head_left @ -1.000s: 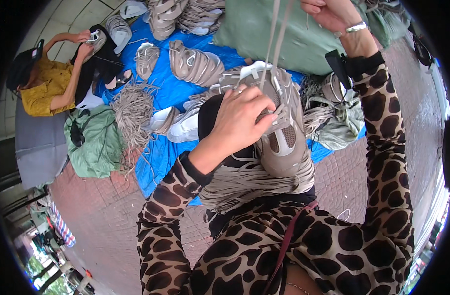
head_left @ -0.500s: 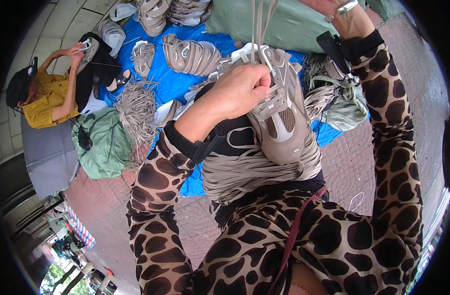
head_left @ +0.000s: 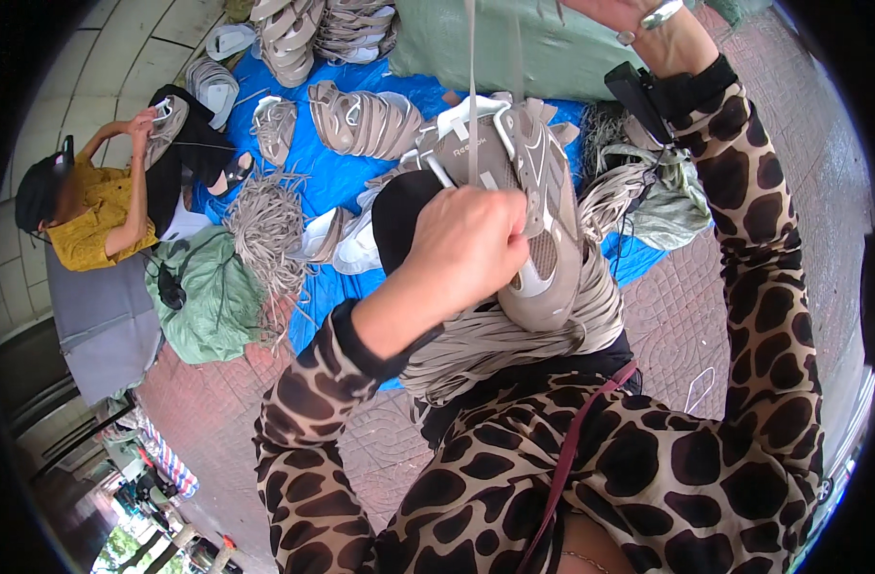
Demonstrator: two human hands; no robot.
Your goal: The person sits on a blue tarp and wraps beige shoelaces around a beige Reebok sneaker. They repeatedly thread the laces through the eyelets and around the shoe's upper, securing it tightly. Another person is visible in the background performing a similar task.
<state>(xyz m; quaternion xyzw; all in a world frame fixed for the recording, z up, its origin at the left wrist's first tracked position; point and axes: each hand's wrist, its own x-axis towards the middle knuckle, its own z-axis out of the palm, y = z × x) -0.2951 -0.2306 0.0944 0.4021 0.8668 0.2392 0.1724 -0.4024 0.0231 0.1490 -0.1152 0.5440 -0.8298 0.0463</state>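
Gripping the beige mesh-and-leather sneaker point(head_left: 533, 220) around its midfoot, my left hand point(head_left: 466, 249) is closing firmly; my right hand point(head_left: 638, 19) is pinching the flat beige lace point(head_left: 473, 86) taut above that sneaker. It seems light, flexible, easily squeezed.

A blue tarp point(head_left: 347, 177) carries stacked shoe uppers point(head_left: 366, 120); a green sack point(head_left: 213, 297) lies beside a seated person in yellow point(head_left: 84, 225).

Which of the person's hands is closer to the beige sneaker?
Left. The left hand grips the beige sneaker itself, while the right hand is raised well above it, pulling the long laces taut.
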